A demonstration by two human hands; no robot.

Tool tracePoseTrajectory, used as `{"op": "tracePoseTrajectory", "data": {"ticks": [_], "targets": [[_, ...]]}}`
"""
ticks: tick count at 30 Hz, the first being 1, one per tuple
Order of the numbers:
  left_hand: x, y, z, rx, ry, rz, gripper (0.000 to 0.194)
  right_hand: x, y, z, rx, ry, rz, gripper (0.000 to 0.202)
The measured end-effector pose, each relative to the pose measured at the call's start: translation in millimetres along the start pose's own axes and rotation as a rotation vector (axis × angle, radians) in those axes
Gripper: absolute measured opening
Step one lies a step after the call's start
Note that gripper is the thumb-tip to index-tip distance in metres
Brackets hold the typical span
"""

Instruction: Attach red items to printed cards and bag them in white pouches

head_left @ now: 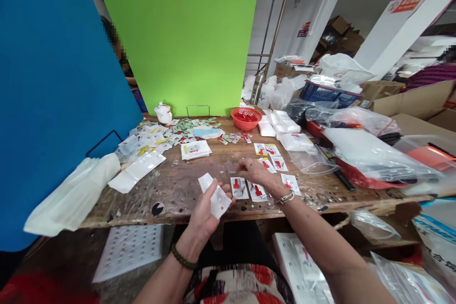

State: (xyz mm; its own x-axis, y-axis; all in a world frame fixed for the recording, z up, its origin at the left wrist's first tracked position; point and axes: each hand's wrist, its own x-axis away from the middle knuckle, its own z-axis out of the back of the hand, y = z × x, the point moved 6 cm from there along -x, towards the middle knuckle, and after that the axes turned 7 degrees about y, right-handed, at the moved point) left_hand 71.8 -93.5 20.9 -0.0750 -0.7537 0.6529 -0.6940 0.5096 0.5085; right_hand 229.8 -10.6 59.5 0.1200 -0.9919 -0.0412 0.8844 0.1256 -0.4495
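Note:
My left hand [204,209] is closed around a small white plastic bag [218,201], its thumb lying across the top, near the front edge of the table. To the right, my right hand [257,172] hovers over the wood with its fingers curled together; whatever they may hold is too small to make out. Below and beside it lie small white cards [239,188] bearing red pieces, set out in rows. Farther back sits a stack of white packets [195,150]. Small green cards [192,127] are heaped behind that stack.
A red plastic basket [246,118] stands at the back of the table, against a green panel [178,33]. White and yellow packets [144,141] pile up on the left. Plastic bags [374,152] and a blue basket [329,94] crowd the right side.

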Motion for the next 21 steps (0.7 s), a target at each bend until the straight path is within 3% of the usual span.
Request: {"op": "tracePoseTrajectory", "data": {"ticks": [6,21], "targets": [[-4,-19,-11.1,-0.102,-0.042,0.036,0.017,0,7,-7,0.171,-0.162,-0.027,0.02],[-12,-17,-13.7,-0.204,-0.063,-0.005,0.021,-1,-3,-7,0.155,-0.213,-0.097,0.012]]}}
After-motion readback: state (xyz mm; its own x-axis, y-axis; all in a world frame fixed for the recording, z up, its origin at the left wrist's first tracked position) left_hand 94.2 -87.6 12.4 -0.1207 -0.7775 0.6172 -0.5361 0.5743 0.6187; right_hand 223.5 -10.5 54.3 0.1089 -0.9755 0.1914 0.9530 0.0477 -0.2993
